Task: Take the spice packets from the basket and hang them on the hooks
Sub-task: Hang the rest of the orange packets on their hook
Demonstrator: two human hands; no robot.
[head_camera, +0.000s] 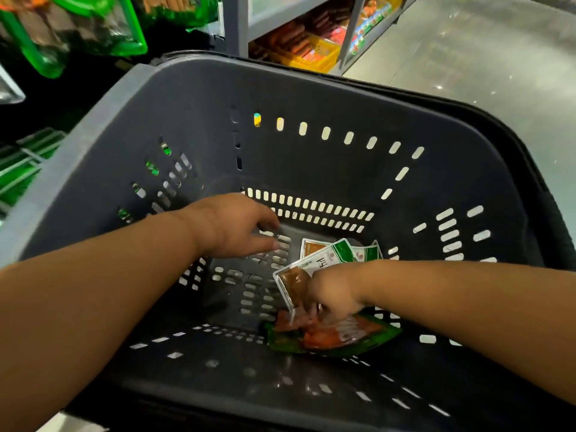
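Forearms (93, 307) deep in the basket (93, 120), my right hand (330, 294) pinches a spice packet (311, 263), my left hand (230, 226) hovers open; next, lift it toward a hook.

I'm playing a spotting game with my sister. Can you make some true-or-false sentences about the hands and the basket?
1. The right hand pinches a white-and-green packet. True.
2. The left hand holds a packet too. False: its fingers are spread and hold nothing.
3. The basket is bright red. False: it is dark grey.
4. An orange-and-green packet lies on the basket floor. True.
5. Both hands are outside the basket. False: both reach down inside it.
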